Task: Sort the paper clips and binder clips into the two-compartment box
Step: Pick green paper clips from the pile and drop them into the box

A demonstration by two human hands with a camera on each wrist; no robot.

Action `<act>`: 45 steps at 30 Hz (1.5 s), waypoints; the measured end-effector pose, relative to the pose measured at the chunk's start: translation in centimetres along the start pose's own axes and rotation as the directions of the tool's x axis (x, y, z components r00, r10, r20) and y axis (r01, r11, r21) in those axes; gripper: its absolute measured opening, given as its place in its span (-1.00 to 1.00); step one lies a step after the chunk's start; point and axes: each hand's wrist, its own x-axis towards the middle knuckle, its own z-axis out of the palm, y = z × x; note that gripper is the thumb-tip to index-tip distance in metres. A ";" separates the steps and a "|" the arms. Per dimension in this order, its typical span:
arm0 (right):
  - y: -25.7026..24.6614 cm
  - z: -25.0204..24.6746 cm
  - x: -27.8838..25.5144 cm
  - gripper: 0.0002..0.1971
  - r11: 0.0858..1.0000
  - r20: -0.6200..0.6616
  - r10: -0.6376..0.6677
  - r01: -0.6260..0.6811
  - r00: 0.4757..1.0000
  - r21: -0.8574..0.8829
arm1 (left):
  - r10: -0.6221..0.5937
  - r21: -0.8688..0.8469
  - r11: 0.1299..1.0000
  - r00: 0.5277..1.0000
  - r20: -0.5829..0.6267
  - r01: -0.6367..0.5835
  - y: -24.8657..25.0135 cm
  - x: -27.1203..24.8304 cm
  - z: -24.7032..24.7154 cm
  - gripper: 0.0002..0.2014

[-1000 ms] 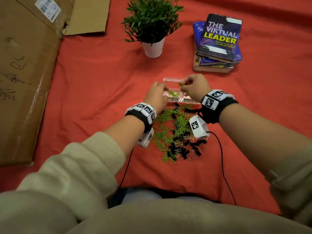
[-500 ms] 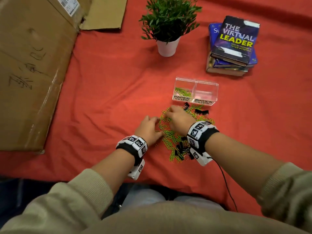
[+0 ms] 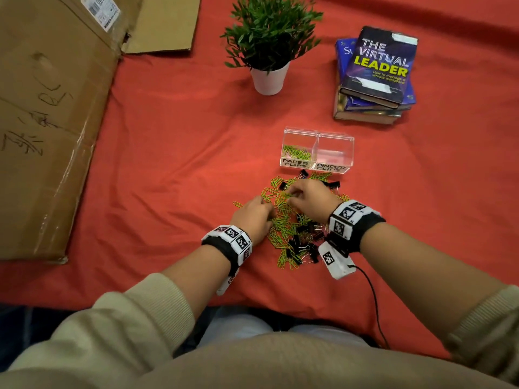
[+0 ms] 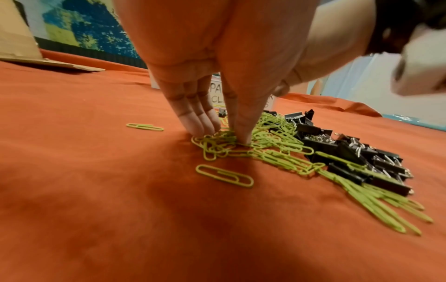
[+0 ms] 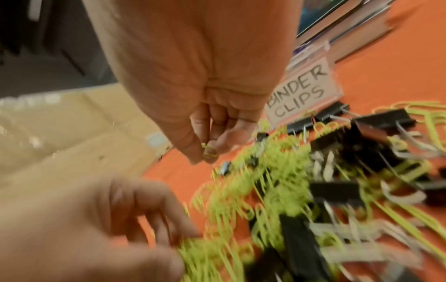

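Hands both in the pile, centre frame: left hand [image 4: 217, 91] presses straightish fingers onto green paper clips [image 4: 272, 141] to rake them; right hand [image 5: 200, 99] pinches one. Two-compartment box [image 3: 316, 164] just above, w/ binder clips [image 3: 302, 245] unsorted.

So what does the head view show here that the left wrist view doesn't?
Only the head view shows the potted plant, the stacked books, and inside the box: green clips in the PAPER CLIPS side, the BINDER CLIPS side bare. Only the left wrist view shows the left hand with fingers pressing into the paper clips. Both show binder clips and red cloth.
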 end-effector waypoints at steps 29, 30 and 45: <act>0.5 4.6 -1.0 -0.39 0.964 0.008 -0.048 0.049 0.999 -0.262 | 0.005 -0.144 0.989 0.982 -0.187 -0.032 5.8 10.7 -9.8 -0.82; 0.6 4.8 -1.0 -0.41 0.960 0.005 -0.050 0.050 0.999 -0.275 | 0.013 -0.116 0.993 0.987 -0.160 -0.032 6.0 11.2 -9.7 -0.81; 2.0 4.8 -0.7 -0.83 0.938 0.009 -0.096 0.094 0.995 -0.335 | -0.007 -0.063 0.998 0.999 0.053 0.011 -0.3 0.1 -1.5 -0.58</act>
